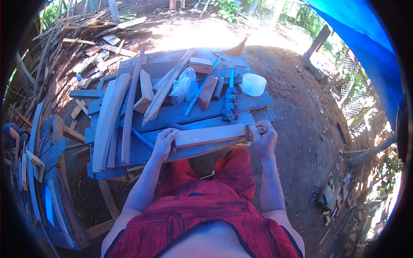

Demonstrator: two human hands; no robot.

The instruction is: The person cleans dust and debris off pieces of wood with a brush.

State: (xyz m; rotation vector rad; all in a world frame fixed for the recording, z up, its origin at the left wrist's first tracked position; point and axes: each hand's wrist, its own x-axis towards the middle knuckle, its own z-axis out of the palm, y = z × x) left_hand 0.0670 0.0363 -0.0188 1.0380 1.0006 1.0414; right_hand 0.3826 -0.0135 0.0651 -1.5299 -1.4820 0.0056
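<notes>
A flat, pale wooden board (211, 135) lies crosswise in front of me, near the front edge of the workbench. My left hand (164, 142) is closed on its left end, with the thumb on top. At the other end, my right hand (264, 138) is closed around a small brown wooden piece (248, 132) that touches the board; its exact kind I cannot make out. Beyond the board are a dark-bodied tool with a blue shaft (231, 101), a brown wooden block (207, 92) and a blue ruler (195, 99).
On the plank workbench (254, 102) stand a white plastic tub (254, 84), a clear plastic bag (185, 87) and several long timbers (111, 122). Scrap wood (92, 56) is heaped at the far left. A blue tarp (357, 34) hangs at the upper right.
</notes>
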